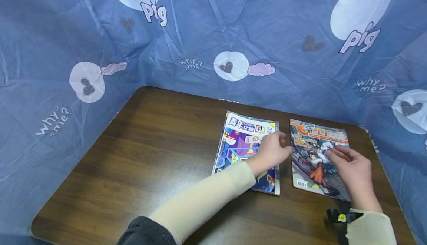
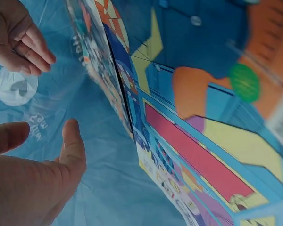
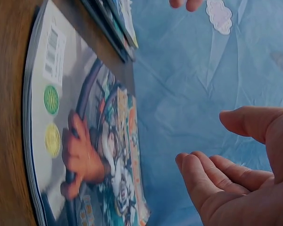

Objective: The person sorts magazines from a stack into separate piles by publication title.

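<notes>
Two groups of magazines lie on the table. A small stack topped by a purple and blue magazine is near the middle, its edges slightly uneven. My left hand hovers above its right side, thumb and fingers apart, holding nothing. To the right lies another magazine with an orange title band and a cartoon figure reaching out a red hand. Over its right edge is my right hand, fingers loosely bent and thumb spread from them in the right wrist view, with nothing between. A narrow strip of table separates the magazines.
The brown wooden table has rounded corners. A blue patterned cloth hangs close behind it and along both sides. A dark strap with a yellow-green mark sits at my right wrist.
</notes>
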Motion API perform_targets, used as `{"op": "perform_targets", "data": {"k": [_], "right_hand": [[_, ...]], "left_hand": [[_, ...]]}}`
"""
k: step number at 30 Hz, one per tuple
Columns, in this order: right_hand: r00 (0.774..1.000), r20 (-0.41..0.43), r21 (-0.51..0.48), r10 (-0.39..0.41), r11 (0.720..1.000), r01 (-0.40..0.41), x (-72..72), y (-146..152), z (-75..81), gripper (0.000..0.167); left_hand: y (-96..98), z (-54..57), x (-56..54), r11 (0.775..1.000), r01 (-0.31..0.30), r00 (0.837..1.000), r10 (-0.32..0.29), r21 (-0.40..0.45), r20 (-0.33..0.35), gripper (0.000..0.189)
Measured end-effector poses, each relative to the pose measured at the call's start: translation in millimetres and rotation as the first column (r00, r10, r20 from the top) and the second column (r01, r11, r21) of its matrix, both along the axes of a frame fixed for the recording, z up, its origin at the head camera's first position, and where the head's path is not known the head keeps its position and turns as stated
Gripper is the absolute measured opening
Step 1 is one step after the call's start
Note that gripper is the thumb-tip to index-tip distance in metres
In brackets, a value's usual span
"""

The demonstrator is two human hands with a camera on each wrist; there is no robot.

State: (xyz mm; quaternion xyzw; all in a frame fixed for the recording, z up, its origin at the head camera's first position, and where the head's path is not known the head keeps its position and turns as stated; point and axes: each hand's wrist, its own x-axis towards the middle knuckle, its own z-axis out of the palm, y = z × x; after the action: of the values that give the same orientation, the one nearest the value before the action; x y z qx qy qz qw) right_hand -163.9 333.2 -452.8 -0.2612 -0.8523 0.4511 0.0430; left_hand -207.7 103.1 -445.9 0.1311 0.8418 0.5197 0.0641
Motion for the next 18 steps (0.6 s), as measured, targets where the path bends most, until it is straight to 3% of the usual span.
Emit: {"op": "perform_targets", "data": {"k": [11, 18], "right_hand": [[0.998, -0.037, -0.005, 0.056, 0.998, -0.056, 4.0, -27.9, 2.6, 0.068], [0.991, -0.069, 0.006, 0.111, 0.994, -0.111, 7.0, -44.9, 6.5, 0.064]], "left_hand": [[-26.9, 3.3, 8.9, 0.993, -0.054, 0.999, 0.052, 0.103, 0.016, 0.047], [-42.8, 5.3, 8.1, 0.987, -0.075, 0.997, 0.071, 0.140, 0.029, 0.048]]}}
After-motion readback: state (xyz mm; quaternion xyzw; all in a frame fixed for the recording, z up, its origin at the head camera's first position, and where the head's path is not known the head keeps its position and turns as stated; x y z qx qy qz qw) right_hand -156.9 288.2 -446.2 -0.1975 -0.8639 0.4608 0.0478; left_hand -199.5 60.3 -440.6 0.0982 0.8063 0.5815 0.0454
